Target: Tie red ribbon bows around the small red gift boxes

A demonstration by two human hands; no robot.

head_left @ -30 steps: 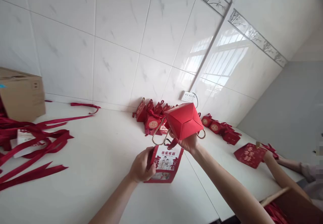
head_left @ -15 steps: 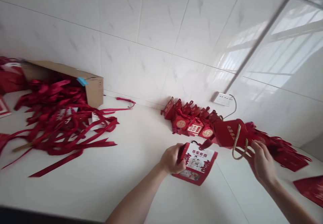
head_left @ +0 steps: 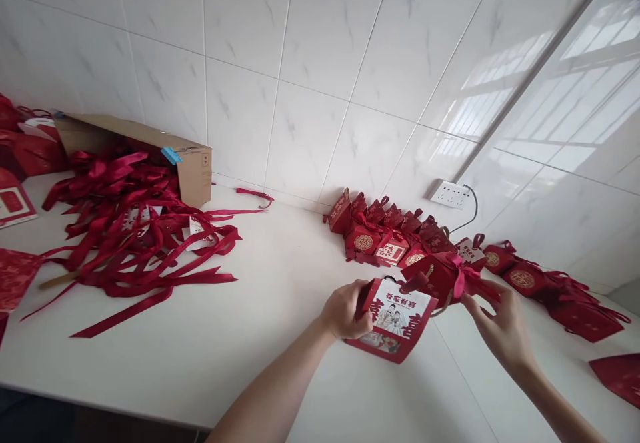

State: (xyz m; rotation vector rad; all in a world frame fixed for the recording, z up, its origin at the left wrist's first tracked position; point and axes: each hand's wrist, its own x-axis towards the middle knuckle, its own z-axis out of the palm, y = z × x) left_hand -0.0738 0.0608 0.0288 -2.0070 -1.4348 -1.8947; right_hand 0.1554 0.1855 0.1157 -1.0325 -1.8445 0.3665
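My left hand (head_left: 349, 311) is closed on the left edge of a red gift box (head_left: 400, 316), held tilted above the white table. Its front has a white panel with red characters, a drawn couple and a small window below. To the right, my right hand (head_left: 504, 330) grips a smaller red gift box with a bow (head_left: 433, 280) by its right side. A shiny pink-red ribbon bow (head_left: 460, 273) sits on that box, and a gold rope handle (head_left: 443, 306) hangs by it. The smaller box overlaps the larger one's upper right corner; whether they touch I cannot tell.
Several small red boxes (head_left: 383, 220) stand in rows by the tiled wall, with more red boxes (head_left: 590, 316) farther right. A power strip (head_left: 450, 193) with a cable lies behind. At left, red ribbons (head_left: 150, 250) spill from a cardboard box (head_left: 195, 180) onto the white table (head_left: 280, 310).
The smaller box in my right hand has turned and moved left, closer to the larger box. Its bow now faces me and less of the rope handle shows. My left hand keeps its hold.
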